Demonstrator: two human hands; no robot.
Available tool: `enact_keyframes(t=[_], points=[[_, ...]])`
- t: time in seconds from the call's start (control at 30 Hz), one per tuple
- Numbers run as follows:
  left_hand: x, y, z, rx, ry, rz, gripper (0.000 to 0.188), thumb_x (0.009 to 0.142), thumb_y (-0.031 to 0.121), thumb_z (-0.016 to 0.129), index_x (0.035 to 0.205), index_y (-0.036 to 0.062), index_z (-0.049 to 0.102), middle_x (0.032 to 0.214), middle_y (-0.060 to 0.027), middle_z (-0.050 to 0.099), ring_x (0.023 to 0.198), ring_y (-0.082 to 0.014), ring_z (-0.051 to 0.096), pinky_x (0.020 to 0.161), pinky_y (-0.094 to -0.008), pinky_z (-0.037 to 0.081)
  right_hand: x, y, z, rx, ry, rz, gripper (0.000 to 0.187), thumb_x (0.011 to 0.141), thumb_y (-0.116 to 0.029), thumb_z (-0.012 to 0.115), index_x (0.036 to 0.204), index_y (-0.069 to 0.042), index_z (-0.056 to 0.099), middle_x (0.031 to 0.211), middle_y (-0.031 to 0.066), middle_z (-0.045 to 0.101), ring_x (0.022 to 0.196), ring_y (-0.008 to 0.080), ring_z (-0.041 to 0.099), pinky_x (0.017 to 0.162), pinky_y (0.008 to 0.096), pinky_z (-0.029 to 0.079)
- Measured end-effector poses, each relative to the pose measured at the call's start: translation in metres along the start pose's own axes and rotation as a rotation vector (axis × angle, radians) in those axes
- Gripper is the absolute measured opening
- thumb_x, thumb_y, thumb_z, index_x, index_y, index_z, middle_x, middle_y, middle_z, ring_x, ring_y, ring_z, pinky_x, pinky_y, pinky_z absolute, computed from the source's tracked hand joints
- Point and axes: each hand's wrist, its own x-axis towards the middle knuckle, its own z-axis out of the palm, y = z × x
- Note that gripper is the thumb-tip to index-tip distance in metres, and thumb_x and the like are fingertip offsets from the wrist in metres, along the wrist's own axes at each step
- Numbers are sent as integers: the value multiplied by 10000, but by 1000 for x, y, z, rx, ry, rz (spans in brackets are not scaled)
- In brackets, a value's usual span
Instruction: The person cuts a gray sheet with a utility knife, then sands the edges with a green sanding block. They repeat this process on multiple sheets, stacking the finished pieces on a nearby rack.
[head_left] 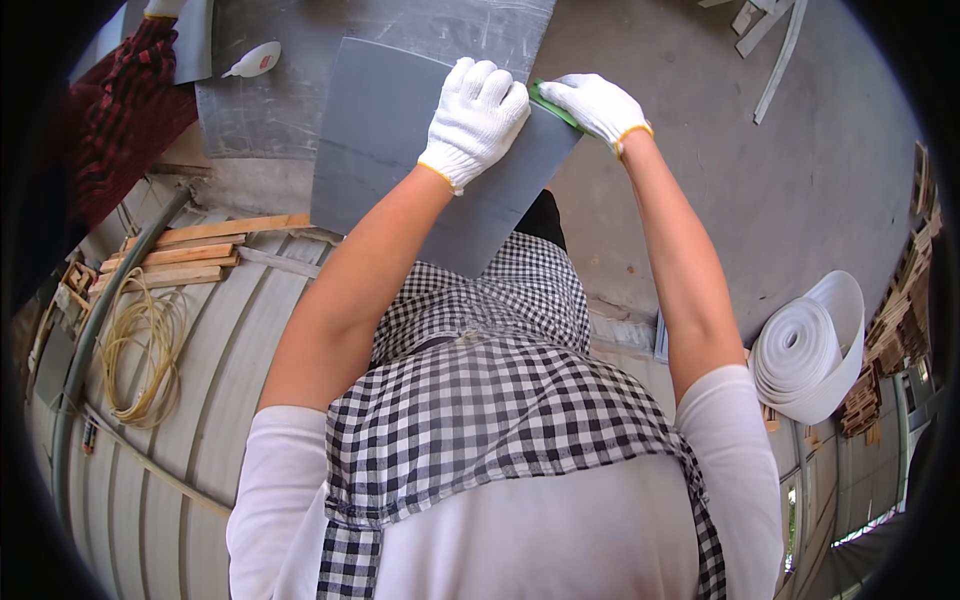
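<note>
A flat grey sheet slants in front of me, its near corner resting by my checked apron. My left hand, in a white knitted glove with a yellow cuff, lies over the far part of the sheet. Its fingers are curled at the far edge and seem to grip it there. Just to the right, my right hand, gloved the same way, pinches a thin green piece against the sheet's right-hand corner. Glove and sheet partly hide the green piece, so its exact kind is unclear.
A larger scuffed grey sheet lies beyond, with a white squeeze bottle on it. At far left is another person's red-and-black sleeve. Wood strips and a coiled hose lie left; a white foam roll stands right.
</note>
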Motion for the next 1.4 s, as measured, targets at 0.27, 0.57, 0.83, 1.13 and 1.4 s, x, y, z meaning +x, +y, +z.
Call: enact_keyframes(t=[0.27, 0.57, 0.83, 1.13, 1.4], points=[[-4, 0, 0, -15, -8, -15, 320, 711, 129, 782, 987, 84, 626, 980, -84, 554, 996, -311, 565, 909, -491, 487, -24, -6, 1, 12, 149, -79, 590, 931, -612, 500, 1191, -139, 739, 1166, 133, 735, 1104, 353, 674, 956, 417, 517], [-2, 2, -3, -27, -42, -44, 336, 737, 93, 762, 1044, 74, 625, 1017, -89, 567, 1046, -320, 559, 973, -494, 462, -36, 6, -8, 50, 234, 55, 597, 929, -623, 483, 1143, -130, 741, 1100, 152, 740, 1056, 342, 690, 905, 419, 529], [7, 0, -3, -91, 0, -20, 294, 716, 30, 725, 970, 67, 582, 953, -101, 532, 932, -323, 560, 843, -488, 475, -65, 20, 4, -181, 229, 223, 594, 949, -602, 470, 1225, -135, 712, 1160, 155, 729, 1093, 336, 687, 913, 411, 534], [8, 1, 2, -63, 1, -16, 318, 732, 41, 740, 1012, 71, 591, 973, -107, 539, 984, -331, 562, 914, -504, 472, -66, -26, 7, -105, 344, 154, 510, 950, -581, 459, 1071, -157, 715, 1052, 148, 738, 999, 366, 693, 857, 455, 534], [1, 4, 2, -51, 2, -12, 290, 734, 33, 728, 978, 76, 579, 953, -107, 524, 961, -322, 548, 884, -488, 473, -82, 1, -6, -73, 351, 168, 579, 937, -621, 468, 1150, -153, 734, 1143, 145, 729, 1078, 347, 686, 927, 420, 529]])
